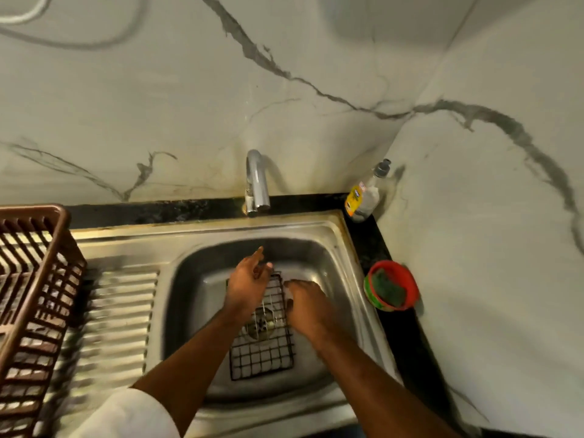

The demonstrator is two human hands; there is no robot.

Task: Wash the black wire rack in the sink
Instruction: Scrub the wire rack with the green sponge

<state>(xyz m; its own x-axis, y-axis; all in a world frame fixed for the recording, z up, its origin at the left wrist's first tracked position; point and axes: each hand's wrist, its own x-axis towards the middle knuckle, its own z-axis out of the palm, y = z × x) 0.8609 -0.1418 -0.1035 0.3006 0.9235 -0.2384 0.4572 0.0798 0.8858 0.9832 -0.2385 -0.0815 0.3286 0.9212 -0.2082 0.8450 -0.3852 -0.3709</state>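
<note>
The black wire rack [262,352] lies flat on the bottom of the steel sink [189,270], covering the drain. My left hand [248,284] hovers over the rack's far left part, fingers loosely spread and the index finger pointing toward the back wall; it holds nothing. My right hand [308,306] is palm down at the rack's right edge, fingers extended toward the rack's far corner. Whether it presses the wire is blurred. The chrome tap [256,184] stands behind the basin, and no water stream is visible.
A brown plastic dish basket [34,298] sits on the ribbed drainboard [117,320] at the left. On the black counter strip to the right stand a dish soap bottle [363,197] and a red bowl holding a green scrub pad [390,287]. Marble walls close the back and right.
</note>
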